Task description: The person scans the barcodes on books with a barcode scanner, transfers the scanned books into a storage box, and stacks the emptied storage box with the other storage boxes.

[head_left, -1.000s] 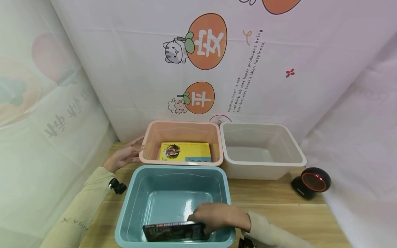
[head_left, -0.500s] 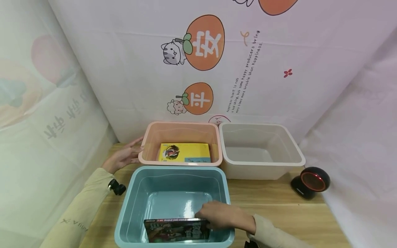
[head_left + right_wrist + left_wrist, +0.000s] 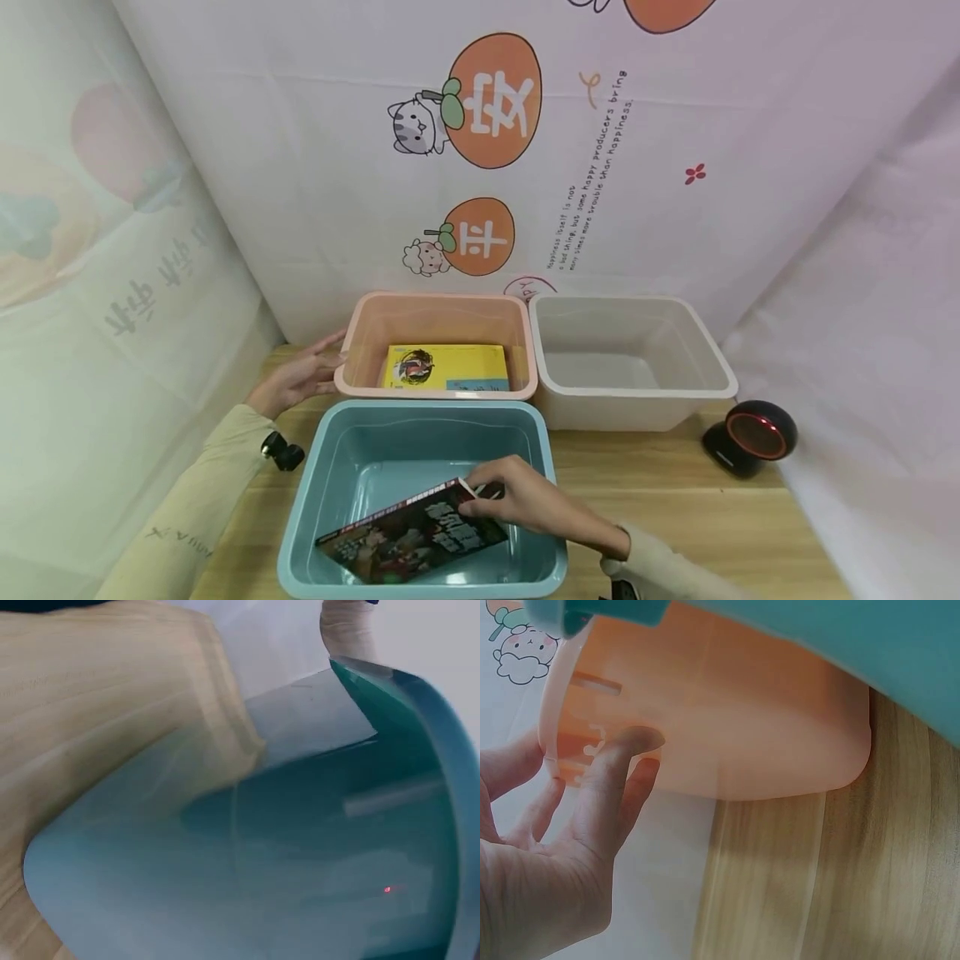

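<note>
Over the front of the blue bin [image 3: 420,418], my right hand [image 3: 517,500] pinches a dark-covered book [image 3: 408,537] by its right end, between thumb and fingers. The book is tilted inside the bin, its right end raised and its colourful cover facing me. At the back left, my left hand [image 3: 296,382] touches the left end of the peach bin [image 3: 438,395] with its fingers extended. In the left wrist view, the fingers of that hand [image 3: 585,817] rest against the peach bin's outer wall [image 3: 750,727], near its rim. The right wrist view is blurred and shows mostly the blue bin [image 3: 225,885].
A yellow book [image 3: 457,362] lies inside the peach bin. The off-white bin [image 3: 637,392] stands to its right, against the printed cloth backdrop [image 3: 322,167]. A black device with a red ring [image 3: 752,437] sits on the wooden table [image 3: 660,471] at right.
The right hand has risen slightly with the book. The book's right end has lifted and its cover has turned more into view. The left hand stays at the peach bin.
</note>
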### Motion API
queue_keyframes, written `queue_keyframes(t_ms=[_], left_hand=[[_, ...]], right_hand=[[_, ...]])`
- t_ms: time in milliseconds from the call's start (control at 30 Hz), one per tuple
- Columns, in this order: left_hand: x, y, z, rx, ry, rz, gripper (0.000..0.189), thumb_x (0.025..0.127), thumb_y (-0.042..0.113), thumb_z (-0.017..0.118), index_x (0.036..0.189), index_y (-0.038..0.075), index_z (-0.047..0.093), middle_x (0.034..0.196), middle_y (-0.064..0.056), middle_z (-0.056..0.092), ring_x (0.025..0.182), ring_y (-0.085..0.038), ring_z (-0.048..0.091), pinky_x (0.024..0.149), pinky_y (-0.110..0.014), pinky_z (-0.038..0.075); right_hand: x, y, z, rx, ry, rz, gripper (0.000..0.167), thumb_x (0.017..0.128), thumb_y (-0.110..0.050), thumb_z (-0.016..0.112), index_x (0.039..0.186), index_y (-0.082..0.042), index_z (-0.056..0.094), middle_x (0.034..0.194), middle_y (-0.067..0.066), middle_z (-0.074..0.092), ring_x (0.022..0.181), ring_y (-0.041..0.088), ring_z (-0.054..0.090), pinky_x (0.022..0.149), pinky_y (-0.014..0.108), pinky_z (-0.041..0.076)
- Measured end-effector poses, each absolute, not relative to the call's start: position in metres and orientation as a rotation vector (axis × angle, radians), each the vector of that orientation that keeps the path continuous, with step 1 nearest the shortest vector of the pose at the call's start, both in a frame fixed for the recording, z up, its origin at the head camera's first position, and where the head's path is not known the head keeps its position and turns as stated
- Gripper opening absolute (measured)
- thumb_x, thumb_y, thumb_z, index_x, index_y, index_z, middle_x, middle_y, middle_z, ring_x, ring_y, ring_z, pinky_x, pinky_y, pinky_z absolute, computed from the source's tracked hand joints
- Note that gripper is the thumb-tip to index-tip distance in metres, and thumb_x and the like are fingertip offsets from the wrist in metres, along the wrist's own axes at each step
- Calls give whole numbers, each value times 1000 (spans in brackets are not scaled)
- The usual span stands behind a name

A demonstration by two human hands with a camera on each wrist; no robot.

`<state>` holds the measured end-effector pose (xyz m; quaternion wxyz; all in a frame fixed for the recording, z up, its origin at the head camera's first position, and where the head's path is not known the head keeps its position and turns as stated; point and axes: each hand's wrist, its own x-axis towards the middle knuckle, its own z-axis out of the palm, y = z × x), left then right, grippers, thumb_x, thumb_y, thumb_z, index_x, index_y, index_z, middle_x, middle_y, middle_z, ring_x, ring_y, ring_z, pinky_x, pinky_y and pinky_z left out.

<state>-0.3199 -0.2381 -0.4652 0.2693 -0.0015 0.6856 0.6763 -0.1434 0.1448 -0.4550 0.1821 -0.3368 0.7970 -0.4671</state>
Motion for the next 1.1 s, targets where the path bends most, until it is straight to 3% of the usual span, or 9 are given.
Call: queue_keyframes(t_ms=[133, 233, 467, 567, 767, 1100], left_hand=[[-319, -237, -466, 7, 1844, 1822, 76, 112, 20, 51, 170, 27, 2, 171, -26, 18, 138, -30, 50, 96, -35, 55], [-319, -236, -467, 1, 1848, 1824, 76, 112, 20, 51, 170, 27, 3, 171, -26, 18, 137, -30, 50, 96, -35, 55], [-319, -239, -469, 24, 1853, 1828, 77, 112, 21, 51, 170, 27, 2, 171, -27, 18, 132, -24, 56, 95, -35, 55], [-319, -240, -470, 32, 1848, 1830, 77, 112, 20, 51, 170, 27, 1, 171, -27, 18, 126, -19, 59, 94, -35, 55], [-319, -240, -469, 43, 1831, 1840, 77, 112, 20, 51, 170, 27, 1, 171, -26, 17, 124, -16, 60, 95, -35, 55], [-320, -238, -470, 61, 1832, 1835, 78, 112, 21, 51, 170, 26, 0, 169, -28, 19, 133, -24, 56, 96, -36, 55]], right_hand=[[-142, 142, -461, -877, 2240, -1325, 27, 101, -20, 71, 127, -13, 77, 129, 5, 75, 118, 12, 68, 91, 27, 58], [-142, 140, -465, -861, 2224, -1328, 31, 102, -19, 69, 132, -15, 73, 135, 6, 72, 122, 12, 66, 92, 27, 58], [-145, 141, -462, -741, 2067, -1511, 30, 103, -14, 68, 132, -10, 72, 110, 13, 79, 82, 11, 75, 63, 39, 63], [-148, 143, -456, -661, 2007, -1586, 32, 101, -12, 69, 132, -6, 72, 104, 19, 79, 80, 15, 77, 61, 48, 63], [-155, 153, -440, -559, 1907, -1686, 32, 102, -11, 69, 131, 0, 70, 103, 23, 76, 81, 16, 74, 61, 42, 64], [-166, 173, -423, -453, 1951, -1702, 37, 100, -15, 71, 134, 1, 69, 100, 7, 78, 85, 17, 73, 63, 39, 63]])
